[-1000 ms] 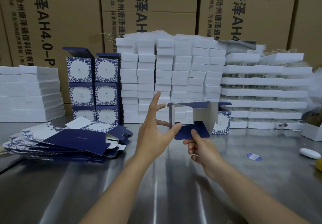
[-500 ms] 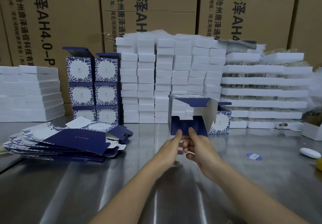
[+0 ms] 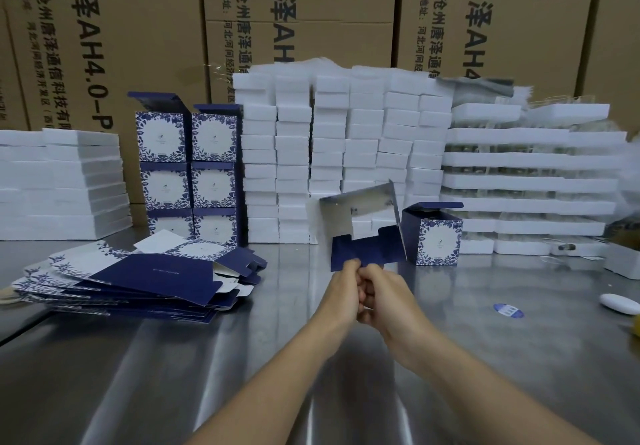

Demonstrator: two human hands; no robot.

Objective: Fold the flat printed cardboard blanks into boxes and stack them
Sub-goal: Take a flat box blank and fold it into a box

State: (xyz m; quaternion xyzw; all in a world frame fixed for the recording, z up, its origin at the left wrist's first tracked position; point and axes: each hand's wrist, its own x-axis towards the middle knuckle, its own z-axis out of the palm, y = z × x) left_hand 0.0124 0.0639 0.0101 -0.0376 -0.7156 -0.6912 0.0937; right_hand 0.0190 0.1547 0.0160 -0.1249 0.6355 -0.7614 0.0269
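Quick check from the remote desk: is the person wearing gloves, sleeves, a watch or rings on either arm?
None show. The left hand and right hand are bare, no gloves. Both forearms are uncovered to the frame's edge, with no sleeve, watch, band or ring visible.

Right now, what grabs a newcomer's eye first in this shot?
Centre frame, the left hand and right hand pinch the navy lower flap of a half-folded box held above the steel table. Behind it rises a wall of white foam blocks. To the left lie a fanned pile of flat blanks and stacked finished boxes.
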